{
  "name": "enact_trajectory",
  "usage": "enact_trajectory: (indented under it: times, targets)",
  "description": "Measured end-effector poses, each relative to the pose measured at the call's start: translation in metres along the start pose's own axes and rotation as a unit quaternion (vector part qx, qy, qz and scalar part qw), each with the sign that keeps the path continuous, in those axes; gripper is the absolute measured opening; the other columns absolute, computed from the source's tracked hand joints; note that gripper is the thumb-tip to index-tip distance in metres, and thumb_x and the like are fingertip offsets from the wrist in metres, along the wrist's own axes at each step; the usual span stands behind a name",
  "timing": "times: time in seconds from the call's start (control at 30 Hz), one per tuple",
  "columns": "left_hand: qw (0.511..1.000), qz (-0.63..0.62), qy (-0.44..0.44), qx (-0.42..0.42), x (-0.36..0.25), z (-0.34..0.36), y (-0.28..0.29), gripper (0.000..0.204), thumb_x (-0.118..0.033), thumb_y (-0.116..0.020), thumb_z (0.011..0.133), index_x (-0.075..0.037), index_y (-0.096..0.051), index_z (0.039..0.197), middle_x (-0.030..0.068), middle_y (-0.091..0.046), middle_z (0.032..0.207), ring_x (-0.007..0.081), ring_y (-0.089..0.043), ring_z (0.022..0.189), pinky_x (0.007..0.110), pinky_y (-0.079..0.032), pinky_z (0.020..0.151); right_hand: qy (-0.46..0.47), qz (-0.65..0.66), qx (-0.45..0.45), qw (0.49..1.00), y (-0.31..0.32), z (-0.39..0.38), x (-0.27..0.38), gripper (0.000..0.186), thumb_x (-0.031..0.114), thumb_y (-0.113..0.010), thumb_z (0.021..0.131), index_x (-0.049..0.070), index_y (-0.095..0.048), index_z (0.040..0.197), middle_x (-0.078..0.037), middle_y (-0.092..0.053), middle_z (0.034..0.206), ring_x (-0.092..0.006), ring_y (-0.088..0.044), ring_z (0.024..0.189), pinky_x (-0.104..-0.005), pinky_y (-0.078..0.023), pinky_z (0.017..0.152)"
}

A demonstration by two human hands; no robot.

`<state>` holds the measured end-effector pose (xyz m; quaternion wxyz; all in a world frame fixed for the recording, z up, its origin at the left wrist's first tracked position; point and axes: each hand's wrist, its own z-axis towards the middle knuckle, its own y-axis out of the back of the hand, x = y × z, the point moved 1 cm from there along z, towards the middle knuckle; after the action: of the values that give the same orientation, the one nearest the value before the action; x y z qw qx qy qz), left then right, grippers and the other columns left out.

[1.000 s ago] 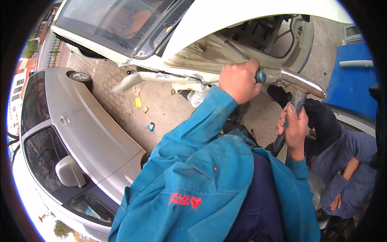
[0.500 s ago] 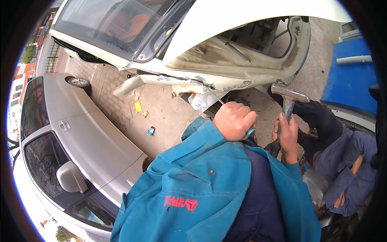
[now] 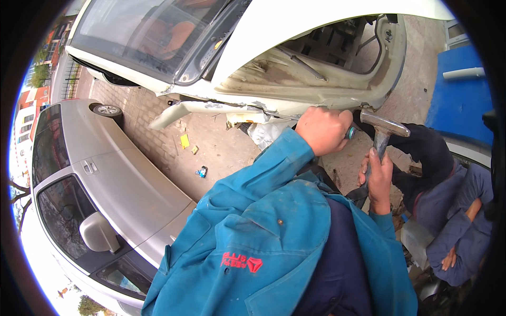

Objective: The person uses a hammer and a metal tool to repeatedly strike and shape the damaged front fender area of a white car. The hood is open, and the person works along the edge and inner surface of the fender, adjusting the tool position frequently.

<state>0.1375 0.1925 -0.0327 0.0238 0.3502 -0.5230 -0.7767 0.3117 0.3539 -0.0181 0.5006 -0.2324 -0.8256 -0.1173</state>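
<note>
My left hand (image 3: 322,130) is closed around a screwdriver (image 3: 351,133), whose teal handle end sticks out beside my thumb. Its thin metal shaft points left, lying close along the torn lower edge of the white car's (image 3: 295,95) bodywork; where the tip rests is hard to make out. In my right hand (image 3: 379,179) is a hammer (image 3: 383,124), gripped by the handle below its worn steel head. The head is up, just right of the screwdriver handle and apart from it. Crumpled, paint-chipped metal runs along the car's edge left of my left hand.
A silver car (image 3: 126,174) stands at the left. On the ground between the cars lie a yellow piece (image 3: 184,141) and a small blue item (image 3: 201,171). Another person (image 3: 458,221) crouches at the right with folded arms, near a blue panel (image 3: 458,100).
My left hand has moved up and right with the screwdriver, closer to the car's edge, and the shaft now lies flatter. The hammer has barely shifted.
</note>
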Motion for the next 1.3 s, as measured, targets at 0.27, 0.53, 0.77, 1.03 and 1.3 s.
enact_trajectory:
  times: [0.27,0.53,0.77,1.03,1.3]
  targets:
    - [0.997,0.02,-0.068,-0.015,-0.03,0.004,-0.01,0.034,-0.026,-0.082,0.073,-0.007,-0.059,0.089,0.0107,-0.068,0.076,0.034,-0.073,0.068,0.049,-0.058,0.058,0.0,-0.01,0.004,1.0,0.009,-0.001,-0.007,0.03,0.032,-0.063,0.113,0.004,-0.057,0.107,-0.004,-0.056,0.075,-0.0108,-0.053,0.05,-0.0272,-0.044,0.046]
    - [0.998,0.029,-0.017,-0.06,-0.002,-0.001,-0.005,0.028,-0.023,-0.081,0.075,-0.009,-0.061,0.09,0.0112,-0.067,0.074,0.0356,-0.07,0.063,0.051,-0.054,0.056,-0.016,0.023,0.009,1.0,0.01,-0.006,-0.007,0.029,0.032,-0.063,0.113,0.004,-0.057,0.107,-0.005,-0.056,0.076,-0.0111,-0.053,0.05,-0.0277,-0.045,0.046]
    - [0.998,0.04,0.004,-0.056,0.003,-0.005,-0.007,0.03,-0.024,-0.082,0.074,-0.01,-0.063,0.093,0.0108,-0.068,0.074,0.0352,-0.07,0.063,0.05,-0.054,0.055,-0.012,0.007,0.005,1.0,0.01,-0.005,-0.007,0.031,0.033,-0.063,0.113,0.003,-0.056,0.108,-0.005,-0.056,0.076,-0.0114,-0.054,0.05,-0.0278,-0.045,0.046]
    - [0.997,0.022,-0.007,-0.079,0.004,-0.008,-0.005,0.029,-0.023,-0.081,0.073,-0.011,-0.064,0.094,0.0103,-0.068,0.074,0.0349,-0.07,0.063,0.05,-0.054,0.054,-0.003,0.013,0.023,1.0,0.004,-0.008,-0.006,0.032,0.034,-0.063,0.113,0.003,-0.056,0.108,-0.005,-0.056,0.076,-0.0111,-0.055,0.05,-0.0276,-0.046,0.046]
    - [0.995,0.031,0.006,-0.092,0.005,-0.005,-0.003,0.029,-0.021,-0.083,0.073,-0.011,-0.064,0.094,0.0108,-0.068,0.075,0.0339,-0.07,0.066,0.049,-0.055,0.057,0.002,0.002,0.021,1.0,0.001,-0.009,-0.005,0.032,0.034,-0.063,0.113,0.003,-0.057,0.108,-0.005,-0.056,0.076,-0.0107,-0.055,0.051,-0.0274,-0.046,0.046]
